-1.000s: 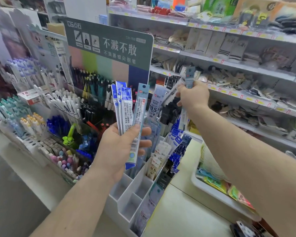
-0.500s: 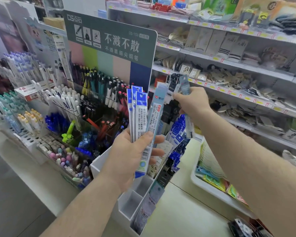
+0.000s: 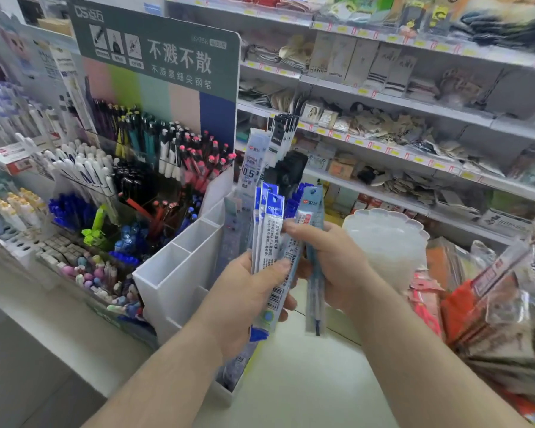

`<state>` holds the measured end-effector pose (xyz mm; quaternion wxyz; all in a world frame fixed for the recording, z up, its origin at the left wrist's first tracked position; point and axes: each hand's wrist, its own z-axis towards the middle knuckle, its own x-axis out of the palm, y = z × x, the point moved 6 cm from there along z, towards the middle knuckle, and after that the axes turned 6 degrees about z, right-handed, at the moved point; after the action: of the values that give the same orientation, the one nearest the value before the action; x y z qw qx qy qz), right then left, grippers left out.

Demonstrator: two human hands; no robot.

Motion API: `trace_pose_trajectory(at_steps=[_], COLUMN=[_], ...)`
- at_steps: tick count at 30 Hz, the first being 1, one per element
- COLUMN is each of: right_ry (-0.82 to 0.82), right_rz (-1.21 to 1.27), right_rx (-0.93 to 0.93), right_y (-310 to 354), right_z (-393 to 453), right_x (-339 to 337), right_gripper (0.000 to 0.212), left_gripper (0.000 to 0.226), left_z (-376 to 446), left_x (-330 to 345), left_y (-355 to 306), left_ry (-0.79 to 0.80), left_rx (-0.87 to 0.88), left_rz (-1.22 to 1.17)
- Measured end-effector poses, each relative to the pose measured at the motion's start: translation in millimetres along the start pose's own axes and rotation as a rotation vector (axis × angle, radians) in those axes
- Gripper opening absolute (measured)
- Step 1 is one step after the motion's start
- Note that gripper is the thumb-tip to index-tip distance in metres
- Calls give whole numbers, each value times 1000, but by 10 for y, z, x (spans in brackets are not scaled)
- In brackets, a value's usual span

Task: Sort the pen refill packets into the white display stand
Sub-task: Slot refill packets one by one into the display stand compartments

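The fingers (image 3: 294, 228) of the right hand (image 3: 331, 264) were curled on the fan of long, thin plastic pen refill packets with blue tops (image 3: 271, 239), pinching one pale blue packet (image 3: 314, 242) at the right edge of the fan. The fingers of the left hand (image 3: 244, 301) gripped the lower part of the same fan, with the thumb pressed over the printed faces.

Half a second earlier the right hand had been high up at the back row of the white plastic display stand with square compartments (image 3: 179, 273), and the left hand had held the fan alone, higher and more to the left. Now the right hand had come down to the fan, and both hands met in front of the stand, above the pale desk (image 3: 291, 390). This probably meant that one packet was delivered and the next one was being taken out, so the sorting was in the middle, with several packets not yet placed.

The two hands covered the front right compartments of the stand, so their filling could not be seen. The text on the packets was too blurred to read, and it was not clear whether the pinched packet was already free from the others. The store shelves (image 3: 414, 109) behind were also blurred.
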<state>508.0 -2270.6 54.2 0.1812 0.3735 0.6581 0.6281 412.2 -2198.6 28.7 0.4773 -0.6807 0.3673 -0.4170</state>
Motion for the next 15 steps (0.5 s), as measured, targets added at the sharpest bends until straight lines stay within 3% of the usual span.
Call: trace_pose_trajectory(at_steps=[3,6,8,9,12,15], right_ry=[-172,-285,-300,-307,-346,-377], right_rz=[-37,-72,-86,-67,130,326], right_rx=[-14,-24,-16,1,66,30], right_y=[-4,-6,-10,-17,-93,-95], right_z=[-55,-133,-197,-223,-253,-321], right_x=[-114,-182,-165,-152,-230,-303], right_gripper=[5,18,17,19,49,39], left_gripper=[9,39,40,34,16,17], left_z=[9,-18,-46,-56,-69,-92], left_x=[-25,-54,-12,11,5,25], left_y=[99,127,135,133,184,217], left_ry=[-90,-172,-158,-148,-158,-115], left_rx=[11,85,109,113,28,-38], left_rz=[178,404,480,471,212,23])
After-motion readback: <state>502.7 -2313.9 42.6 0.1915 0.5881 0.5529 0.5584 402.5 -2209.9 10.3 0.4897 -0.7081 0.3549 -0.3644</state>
